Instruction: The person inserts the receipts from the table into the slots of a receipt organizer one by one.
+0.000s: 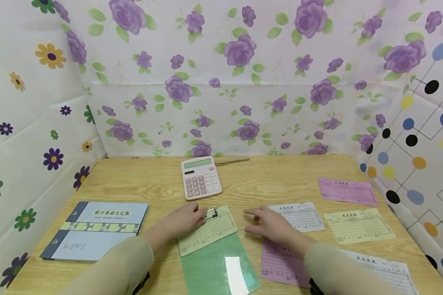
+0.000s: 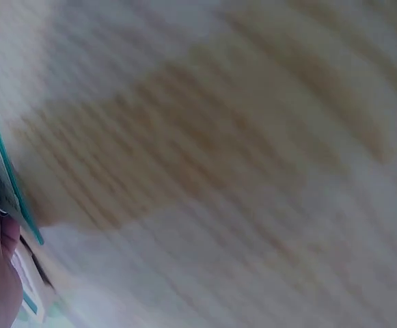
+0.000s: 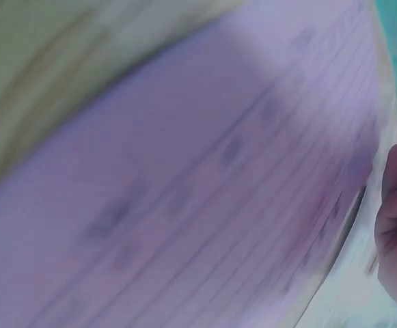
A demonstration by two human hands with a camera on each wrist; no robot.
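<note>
A green translucent clipboard lies slightly tilted on the table, with a pale yellow form across its top part. My left hand grips the clipboard at its metal clip, thumb and fingers bent around the top edge. In the left wrist view, the fingers show only at the left edge, beside the board's green rim. To the right, my right hand hovers with loosely spread fingers and nothing between them. It overlaps a white form and a pink form, the latter large in the right wrist view.
A blue journal lies at the left. Behind the clipboard sit a calculator and a thin brown stick-like item. On the right are another pink form, a yellow form and a white form. Patterned cloth encloses the table.
</note>
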